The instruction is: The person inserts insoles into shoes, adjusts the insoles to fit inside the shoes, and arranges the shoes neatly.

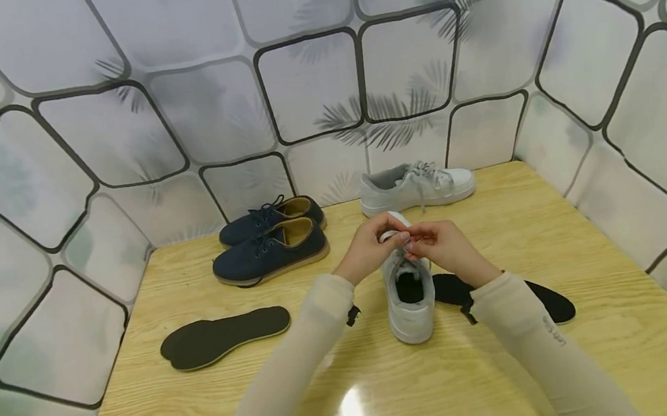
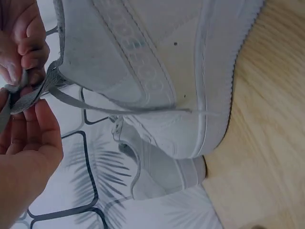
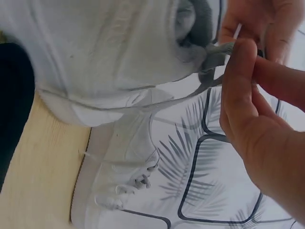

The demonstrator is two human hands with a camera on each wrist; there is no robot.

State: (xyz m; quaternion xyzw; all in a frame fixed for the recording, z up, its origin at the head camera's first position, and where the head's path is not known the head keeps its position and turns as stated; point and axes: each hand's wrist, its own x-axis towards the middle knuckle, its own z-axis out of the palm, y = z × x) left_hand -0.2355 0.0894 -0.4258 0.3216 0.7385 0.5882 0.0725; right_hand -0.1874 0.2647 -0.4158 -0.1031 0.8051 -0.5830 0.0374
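Note:
A white sneaker (image 1: 414, 321) stands on the table with its heel toward me. Above its tongue, my left hand (image 1: 374, 244) and right hand (image 1: 444, 247) meet, fingertips close together. Both pinch the grey shoelace (image 2: 28, 98), which is looped between the fingers in the left wrist view. One loose lace end hangs down along the sneaker's side (image 2: 128, 62). In the right wrist view, the right thumb and fingers (image 3: 240, 81) press the lace together right over the shoe opening.
Behind stands another white sneaker (image 1: 417, 189), laces loose, against the patterned backdrop. A pair of navy shoes (image 1: 271, 252) sits at the back left. One black insole (image 1: 225, 338) lies at left, another black insole (image 1: 551, 300) under my right forearm.

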